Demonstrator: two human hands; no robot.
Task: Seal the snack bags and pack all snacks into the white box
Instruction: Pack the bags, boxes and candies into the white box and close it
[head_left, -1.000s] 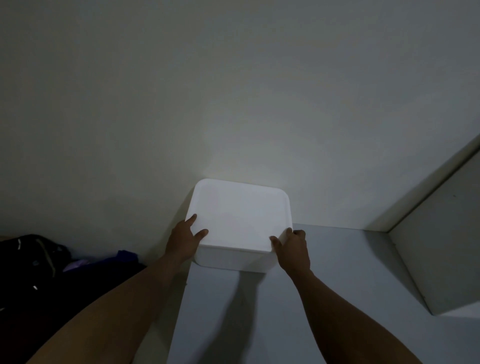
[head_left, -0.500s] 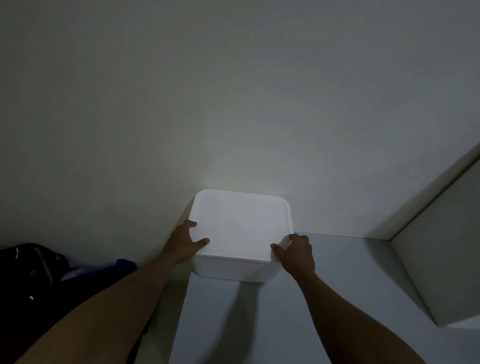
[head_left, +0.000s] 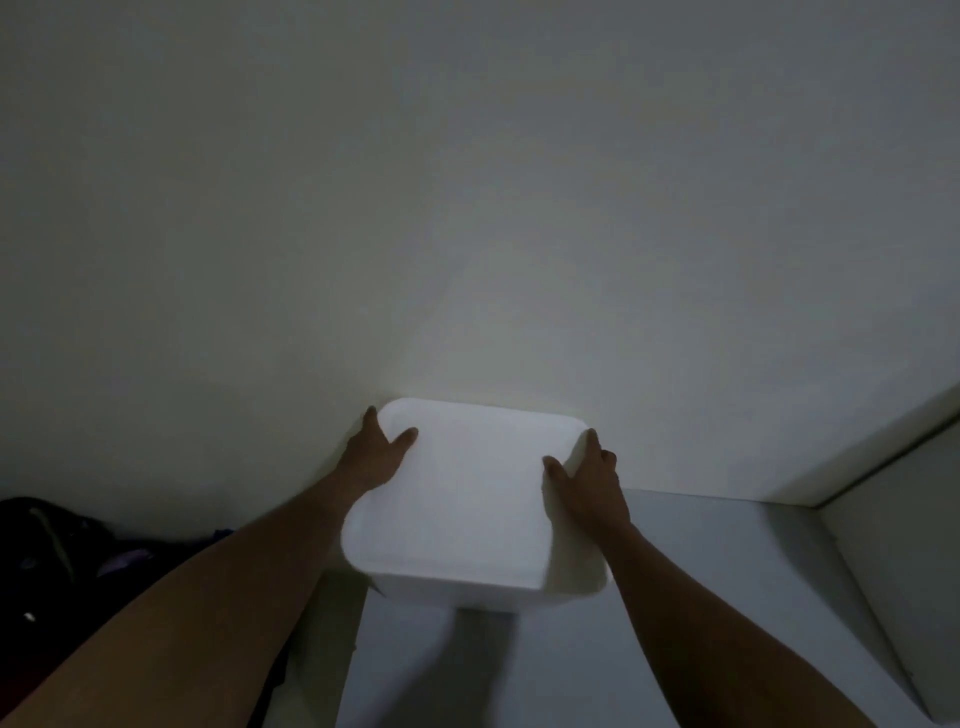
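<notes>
Head view, forward-down, close above white box (head_left: 457, 499).

Box (head_left: 467, 509) at worktop's (head_left: 701, 597) back left corner, close to wall (head_left: 467, 208) behind; resting or lifted, cannot tell. Left hand (head_left: 371, 457) grips box's left side, right hand (head_left: 592, 483) its right side, thumbs on top, box between them. Bag (head_left: 62, 551) left of worktop, lower down. Upright panel (head_left: 909, 571) at worktop's right end.

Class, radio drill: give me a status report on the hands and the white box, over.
Hands: left hand and right hand grip white box by its sides, thumbs on top. Box closed, no snacks in view. Off to left, dark bundle, apart.
</notes>
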